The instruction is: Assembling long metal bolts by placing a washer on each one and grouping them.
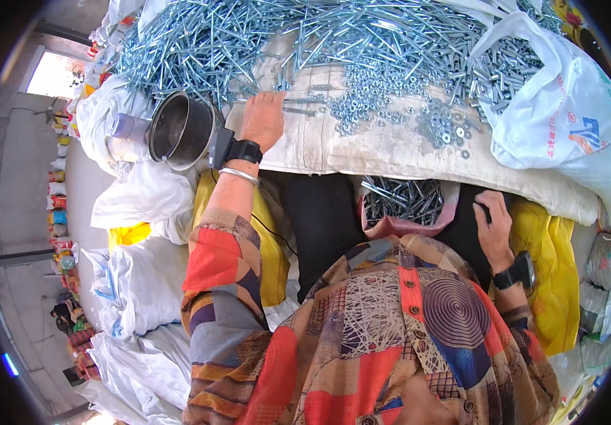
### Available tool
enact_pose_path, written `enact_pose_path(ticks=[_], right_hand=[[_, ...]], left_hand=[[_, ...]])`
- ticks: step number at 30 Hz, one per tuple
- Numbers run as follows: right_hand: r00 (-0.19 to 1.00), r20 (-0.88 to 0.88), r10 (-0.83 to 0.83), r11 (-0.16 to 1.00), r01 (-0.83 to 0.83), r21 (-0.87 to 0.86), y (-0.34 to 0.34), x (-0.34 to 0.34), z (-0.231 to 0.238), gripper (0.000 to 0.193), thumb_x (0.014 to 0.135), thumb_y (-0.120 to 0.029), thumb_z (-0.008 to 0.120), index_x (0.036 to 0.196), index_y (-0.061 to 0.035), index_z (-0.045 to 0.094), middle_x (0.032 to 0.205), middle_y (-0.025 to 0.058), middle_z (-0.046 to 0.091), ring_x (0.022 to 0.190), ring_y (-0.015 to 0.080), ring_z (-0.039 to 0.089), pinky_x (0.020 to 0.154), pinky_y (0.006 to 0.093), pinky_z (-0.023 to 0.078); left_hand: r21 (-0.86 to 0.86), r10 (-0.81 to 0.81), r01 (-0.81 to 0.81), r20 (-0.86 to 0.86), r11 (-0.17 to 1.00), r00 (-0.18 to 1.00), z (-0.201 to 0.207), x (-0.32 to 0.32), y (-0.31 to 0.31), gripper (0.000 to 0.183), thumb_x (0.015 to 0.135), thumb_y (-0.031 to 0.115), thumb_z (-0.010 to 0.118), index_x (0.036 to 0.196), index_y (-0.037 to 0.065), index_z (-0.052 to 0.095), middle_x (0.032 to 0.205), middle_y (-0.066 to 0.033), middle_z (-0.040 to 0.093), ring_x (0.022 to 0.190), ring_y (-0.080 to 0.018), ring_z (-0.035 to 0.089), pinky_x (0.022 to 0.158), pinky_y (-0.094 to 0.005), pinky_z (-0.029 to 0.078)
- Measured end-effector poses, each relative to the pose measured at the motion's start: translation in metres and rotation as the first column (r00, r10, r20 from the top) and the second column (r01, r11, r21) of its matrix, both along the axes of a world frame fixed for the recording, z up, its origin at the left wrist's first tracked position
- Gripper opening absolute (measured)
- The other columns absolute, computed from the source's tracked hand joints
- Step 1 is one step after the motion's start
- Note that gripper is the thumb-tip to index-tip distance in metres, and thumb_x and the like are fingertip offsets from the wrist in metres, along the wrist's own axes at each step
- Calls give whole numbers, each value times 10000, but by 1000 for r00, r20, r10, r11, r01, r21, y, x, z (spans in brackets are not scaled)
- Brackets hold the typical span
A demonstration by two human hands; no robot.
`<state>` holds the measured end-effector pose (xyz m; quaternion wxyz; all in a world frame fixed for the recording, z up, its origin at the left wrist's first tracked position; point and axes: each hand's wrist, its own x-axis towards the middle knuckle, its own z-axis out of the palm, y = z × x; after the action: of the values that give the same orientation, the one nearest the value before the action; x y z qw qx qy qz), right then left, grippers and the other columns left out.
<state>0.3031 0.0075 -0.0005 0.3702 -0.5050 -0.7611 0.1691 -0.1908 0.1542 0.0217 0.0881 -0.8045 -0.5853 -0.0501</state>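
Note:
My left hand (263,122) rests at the near edge of a cloth-covered work surface (383,157), its fingers bent down and together among long metal bolts (300,108). Bolt shafts show on both sides of the fingers, but the fingertips are hidden, so what they grip is unclear. Low at the right, by my thigh, my right hand (495,230) has loosely curled fingers set apart, with nothing visible in them. Between my knees, to its left, an open pinkish sack (449,207) holds many metal bolts (403,202).
Long bolts (199,46) heap along the back. Nuts (369,92), washers (444,126) and metal sleeves (493,60) lie nearer. A white plastic bag (561,106) stands right; a dark metal pot (181,131) stands left. White sacks (142,283) and yellow sacks (543,276) flank me.

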Motion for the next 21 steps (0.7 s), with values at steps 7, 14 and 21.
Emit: enact_pose_path(ticks=[7,14,21], right_hand=[[992,126,-7,999,2,41,-4,9,-13,214,787,41,666,981,-26,607,962,129,600,915,317,586,828,405,459],[989,136,52,998,-57,29,2,11,-17,219,768,27,681,962,-48,613,953,101,604,902,280,588,844,406,423],[990,107,93,994,-98,47,2,14,-20,234,755,21,700,959,-53,614,944,92,610,888,272,594,834,405,423]], left_hand=[[43,0,-1,28,999,1000,-18,-4,2,377,844,55,585,1221,51,577,1049,-127,596,1065,-311,543,952,-436,385],[30,-69,72,-88,997,994,-4,-5,-26,268,762,-17,546,1010,60,611,946,-114,568,982,-301,546,933,-439,378],[20,-61,64,-93,998,994,24,-8,-82,209,767,1,546,969,49,574,944,-129,552,980,-322,533,911,-443,394]])
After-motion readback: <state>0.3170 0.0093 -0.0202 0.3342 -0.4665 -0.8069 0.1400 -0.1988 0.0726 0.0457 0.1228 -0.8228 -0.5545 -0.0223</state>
